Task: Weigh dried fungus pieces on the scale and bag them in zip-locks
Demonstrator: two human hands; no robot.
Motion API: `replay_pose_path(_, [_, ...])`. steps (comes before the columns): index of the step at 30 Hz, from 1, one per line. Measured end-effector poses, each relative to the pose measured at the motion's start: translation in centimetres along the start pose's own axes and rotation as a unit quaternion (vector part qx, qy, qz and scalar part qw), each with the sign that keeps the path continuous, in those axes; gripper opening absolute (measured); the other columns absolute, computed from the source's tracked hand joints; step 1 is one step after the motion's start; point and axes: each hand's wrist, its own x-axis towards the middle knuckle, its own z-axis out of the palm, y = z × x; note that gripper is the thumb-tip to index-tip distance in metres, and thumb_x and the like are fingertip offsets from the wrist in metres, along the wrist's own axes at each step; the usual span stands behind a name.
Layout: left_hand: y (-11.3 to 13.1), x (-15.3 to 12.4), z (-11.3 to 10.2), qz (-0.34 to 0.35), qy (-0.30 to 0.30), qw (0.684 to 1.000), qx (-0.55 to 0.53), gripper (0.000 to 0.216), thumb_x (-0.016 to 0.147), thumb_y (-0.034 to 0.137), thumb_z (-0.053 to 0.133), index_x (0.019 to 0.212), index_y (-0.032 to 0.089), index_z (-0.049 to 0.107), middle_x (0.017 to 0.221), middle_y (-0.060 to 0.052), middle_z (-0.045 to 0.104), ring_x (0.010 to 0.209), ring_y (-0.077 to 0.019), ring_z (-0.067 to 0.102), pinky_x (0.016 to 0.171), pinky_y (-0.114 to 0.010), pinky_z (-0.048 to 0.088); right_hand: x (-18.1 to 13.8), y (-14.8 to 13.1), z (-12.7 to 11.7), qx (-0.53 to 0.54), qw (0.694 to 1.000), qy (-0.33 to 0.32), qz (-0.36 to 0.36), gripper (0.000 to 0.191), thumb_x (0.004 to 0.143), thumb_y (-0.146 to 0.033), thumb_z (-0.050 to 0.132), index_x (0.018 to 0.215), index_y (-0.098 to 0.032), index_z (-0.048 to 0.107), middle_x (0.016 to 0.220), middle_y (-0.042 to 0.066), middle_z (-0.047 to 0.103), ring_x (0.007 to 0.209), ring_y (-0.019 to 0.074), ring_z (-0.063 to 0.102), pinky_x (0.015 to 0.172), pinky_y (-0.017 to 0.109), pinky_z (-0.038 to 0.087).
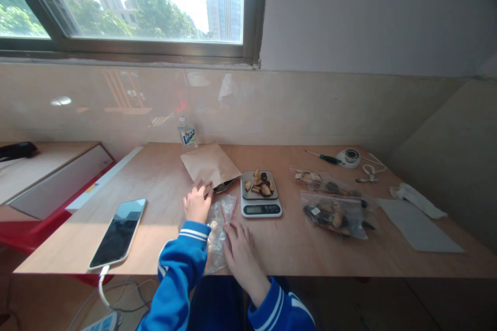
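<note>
My left hand (197,201) lies on the table with fingers stretched out, fingertips at the lower edge of a brown paper bag (210,164). My right hand (240,251) rests flat, fingers apart, on the near end of a clear zip bag (221,222) with a red seal strip, which lies between both hands. Just right of the zip bag stands a small digital scale (260,201) with several brown and dark dried pieces on its tray. A dark spoon-like thing (225,185) pokes out from under the paper bag.
Two filled clear bags (334,213) lie right of the scale. A phone (118,232) on a cable lies at the left. A water bottle (187,133) stands by the wall. A screwdriver (322,157), round white device (349,157), grey sheet (417,225) sit at the right.
</note>
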Motion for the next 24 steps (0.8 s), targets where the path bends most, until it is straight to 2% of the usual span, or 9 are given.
replay_pose_path(2, [-1.0,1.2,0.5,0.003,0.005,1.0,-0.004,0.034,0.09,0.032,0.043,0.118,0.025,0.061,0.112,-0.011,0.063,0.099,-0.0258,0.057,0.086,-0.039,0.042,0.0,0.0,0.1,-0.018,1.0,0.0,0.005,0.038,0.084,-0.015,0.047,0.119,-0.025,0.055,0.12,0.009,0.057,0.107,0.0274,0.053,0.09,0.048,0.047])
replay_pose_path(5, [-3.2,2.0,0.7,-0.018,0.072,0.997,0.019,0.036,0.091,0.03,0.039,0.118,0.023,0.061,0.101,-0.012,0.066,0.095,-0.0272,0.057,0.087,-0.042,0.04,0.2,-0.1,0.4,-0.033,0.999,0.007,0.013,0.04,0.082,-0.014,0.047,0.12,-0.024,0.054,0.12,0.01,0.057,0.107,0.0277,0.054,0.089,0.047,0.048])
replay_pose_path(9, [-4.3,1.3,0.0,-0.074,0.092,0.993,0.006,0.033,0.086,0.023,0.044,0.113,0.017,0.063,0.103,-0.016,0.065,0.098,-0.0307,0.056,0.087,-0.047,0.04,0.1,-0.1,1.2,-0.038,0.998,0.046,0.03,0.048,0.081,-0.016,0.048,0.129,-0.022,0.046,0.127,0.012,0.053,0.112,0.0289,0.051,0.089,0.047,0.048])
replay_pose_path(12, [-3.2,-0.9,-1.2,-0.012,0.15,0.988,-0.044,0.032,0.085,0.021,0.042,0.11,0.017,0.062,0.113,-0.012,0.063,0.106,-0.0265,0.054,0.093,-0.042,0.039,-0.1,-0.1,1.7,-0.039,0.996,0.063,0.046,0.049,0.082,-0.019,0.049,0.131,-0.019,0.043,0.128,0.014,0.052,0.113,0.0296,0.05,0.089,0.048,0.047])
replay_pose_path(13, [-2.7,-2.0,-1.6,0.028,0.132,0.989,-0.068,0.031,0.086,0.021,0.04,0.106,0.02,0.063,0.11,-0.008,0.064,0.102,-0.0239,0.056,0.093,-0.039,0.04,-0.1,-0.1,1.8,-0.039,0.996,0.065,0.05,0.048,0.082,-0.019,0.049,0.13,-0.019,0.044,0.127,0.014,0.053,0.113,0.0298,0.051,0.089,0.048,0.047])
replay_pose_path(15, [-2.0,-4.3,-1.9,0.113,0.016,0.986,-0.125,0.03,0.087,0.023,0.037,0.098,0.022,0.065,0.1,-0.005,0.065,0.092,-0.0192,0.059,0.086,-0.033,0.045,-0.2,-0.1,1.8,-0.037,0.996,0.064,0.052,0.042,0.083,-0.021,0.05,0.125,-0.02,0.049,0.123,0.013,0.055,0.111,0.0297,0.052,0.089,0.049,0.047])
replay_pose_path(17, [-1.9,-6.3,-1.6,0.144,-0.099,0.976,-0.131,0.028,0.087,0.028,0.039,0.097,0.024,0.065,0.093,-0.004,0.065,0.084,-0.018,0.06,0.079,-0.032,0.048,-0.2,-0.1,1.6,-0.029,0.996,0.067,0.052,0.035,0.084,-0.021,0.051,0.119,-0.022,0.052,0.12,0.012,0.056,0.109,0.0288,0.053,0.089,0.048,0.047])
replay_pose_path(18, [-2.1,-7.1,-1.3,0.149,-0.127,0.971,-0.134,0.027,0.086,0.03,0.041,0.098,0.024,0.064,0.093,-0.004,0.064,0.084,-0.0182,0.061,0.079,-0.032,0.048,-0.1,-0.1,1.5,-0.023,0.996,0.071,0.052,0.033,0.084,-0.021,0.051,0.117,-0.023,0.053,0.118,0.011,0.057,0.109,0.028,0.053,0.089,0.048,0.047])
replay_pose_path(24, [-4.2,-8.7,1.0,0.149,-0.133,0.959,-0.199,0.037,0.083,0.038,0.051,0.115,0.02,0.058,0.103,-0.008,0.061,0.098,-0.0218,0.059,0.089,-0.039,0.047,0.2,-0.2,0.9,0.032,0.993,0.08,0.085,0.018,0.082,-0.018,0.055,0.098,-0.024,0.061,0.102,0.006,0.062,0.098,0.0235,0.057,0.087,0.042,0.047])
